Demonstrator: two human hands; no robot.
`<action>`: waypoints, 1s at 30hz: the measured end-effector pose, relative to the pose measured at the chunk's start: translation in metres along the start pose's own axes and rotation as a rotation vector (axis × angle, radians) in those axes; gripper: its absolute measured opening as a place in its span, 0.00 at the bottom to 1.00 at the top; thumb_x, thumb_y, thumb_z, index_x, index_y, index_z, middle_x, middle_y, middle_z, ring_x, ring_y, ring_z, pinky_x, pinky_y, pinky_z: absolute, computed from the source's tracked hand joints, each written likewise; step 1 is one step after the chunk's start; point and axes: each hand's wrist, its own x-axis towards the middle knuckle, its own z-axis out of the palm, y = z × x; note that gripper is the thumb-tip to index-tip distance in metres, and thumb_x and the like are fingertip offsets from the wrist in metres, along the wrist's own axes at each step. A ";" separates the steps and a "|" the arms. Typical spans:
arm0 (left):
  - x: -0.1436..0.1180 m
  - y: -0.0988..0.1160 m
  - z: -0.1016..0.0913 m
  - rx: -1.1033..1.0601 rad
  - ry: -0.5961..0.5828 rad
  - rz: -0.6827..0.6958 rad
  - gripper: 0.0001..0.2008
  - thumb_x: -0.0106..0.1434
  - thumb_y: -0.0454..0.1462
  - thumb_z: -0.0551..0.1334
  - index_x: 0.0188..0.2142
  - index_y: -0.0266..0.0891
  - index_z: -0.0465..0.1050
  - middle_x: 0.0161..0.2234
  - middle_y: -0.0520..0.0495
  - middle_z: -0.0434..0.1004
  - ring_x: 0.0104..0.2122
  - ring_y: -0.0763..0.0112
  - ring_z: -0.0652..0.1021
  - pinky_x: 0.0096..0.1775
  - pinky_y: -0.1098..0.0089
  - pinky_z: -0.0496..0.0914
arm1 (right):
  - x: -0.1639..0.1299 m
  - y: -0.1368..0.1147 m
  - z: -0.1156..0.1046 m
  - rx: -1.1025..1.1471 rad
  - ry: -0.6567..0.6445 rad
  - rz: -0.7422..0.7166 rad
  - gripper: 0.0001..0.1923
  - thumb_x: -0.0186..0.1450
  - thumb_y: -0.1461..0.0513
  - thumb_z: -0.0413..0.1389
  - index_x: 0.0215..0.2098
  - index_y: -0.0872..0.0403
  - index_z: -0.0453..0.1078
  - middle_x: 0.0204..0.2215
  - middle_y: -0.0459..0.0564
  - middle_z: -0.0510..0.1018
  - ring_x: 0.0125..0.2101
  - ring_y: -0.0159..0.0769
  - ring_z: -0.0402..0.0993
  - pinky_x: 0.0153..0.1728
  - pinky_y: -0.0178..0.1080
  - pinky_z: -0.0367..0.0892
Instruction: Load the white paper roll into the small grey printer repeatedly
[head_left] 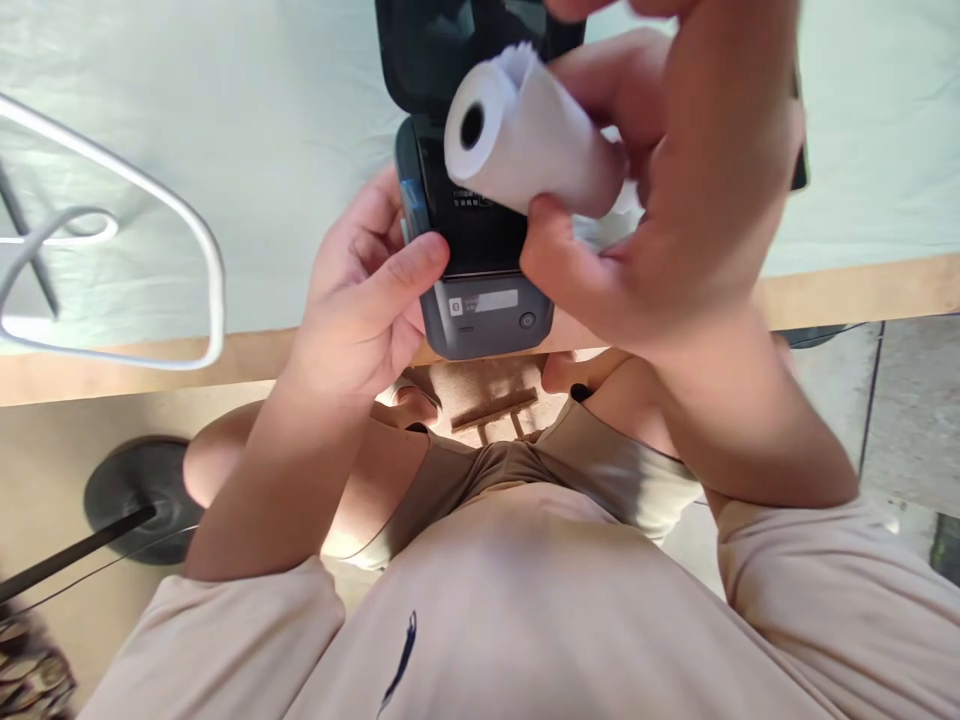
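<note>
The right hand [675, 190] pinches a white thermal paper roll [525, 135] just above the open bay of a small dark portable printer [480, 260], which the left hand [367, 290] clasps at the desk [225, 120] edge. The smooth, hollow-cored cylinder could slip or unspool, since its loose crinkled end lies free.

Your single head-worn camera looks steeply down past your chest, close over the pale green-topped wooden table's edge [225, 350].
</note>
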 end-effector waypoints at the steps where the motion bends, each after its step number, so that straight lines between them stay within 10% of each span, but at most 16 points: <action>1: 0.000 0.000 0.000 0.011 0.026 0.004 0.15 0.64 0.35 0.74 0.49 0.35 0.79 0.41 0.50 0.84 0.43 0.65 0.87 0.45 0.70 0.85 | 0.001 0.001 0.000 -0.045 0.015 -0.048 0.29 0.59 0.57 0.53 0.58 0.56 0.68 0.52 0.50 0.79 0.52 0.42 0.79 0.57 0.44 0.72; 9: -0.002 0.005 0.003 0.016 0.064 -0.033 0.10 0.69 0.27 0.62 0.49 0.33 0.77 0.41 0.48 0.81 0.42 0.74 0.84 0.43 0.76 0.82 | 0.001 -0.002 -0.006 -0.613 -0.117 -0.304 0.18 0.66 0.59 0.53 0.53 0.49 0.73 0.46 0.45 0.82 0.50 0.45 0.80 0.48 0.45 0.71; 14: -0.002 0.005 0.002 0.045 0.054 -0.031 0.12 0.70 0.26 0.59 0.50 0.32 0.75 0.43 0.47 0.80 0.42 0.74 0.84 0.42 0.75 0.82 | 0.010 -0.007 -0.007 -0.669 -0.149 -0.254 0.25 0.65 0.62 0.52 0.61 0.49 0.72 0.54 0.48 0.78 0.52 0.43 0.78 0.47 0.40 0.71; 19: -0.001 0.005 0.004 0.069 0.051 -0.029 0.14 0.70 0.24 0.55 0.49 0.33 0.75 0.40 0.50 0.80 0.41 0.75 0.85 0.41 0.76 0.82 | 0.010 -0.013 -0.009 -0.809 -0.148 -0.184 0.28 0.68 0.55 0.47 0.63 0.49 0.71 0.37 0.48 0.78 0.43 0.46 0.81 0.45 0.45 0.71; 25: -0.002 0.009 0.010 0.025 0.120 -0.078 0.13 0.70 0.25 0.54 0.47 0.34 0.76 0.36 0.51 0.77 0.37 0.80 0.82 0.39 0.80 0.79 | -0.002 0.006 -0.005 -0.687 0.182 -0.573 0.20 0.74 0.55 0.45 0.32 0.53 0.73 0.26 0.42 0.76 0.32 0.27 0.78 0.42 0.38 0.67; 30: 0.000 0.003 0.003 0.025 0.043 -0.037 0.11 0.65 0.40 0.73 0.42 0.37 0.77 0.32 0.50 0.77 0.31 0.74 0.80 0.33 0.75 0.79 | 0.003 0.028 0.000 -0.401 -0.049 -0.667 0.23 0.71 0.43 0.49 0.30 0.47 0.76 0.34 0.34 0.84 0.46 0.27 0.81 0.53 0.43 0.69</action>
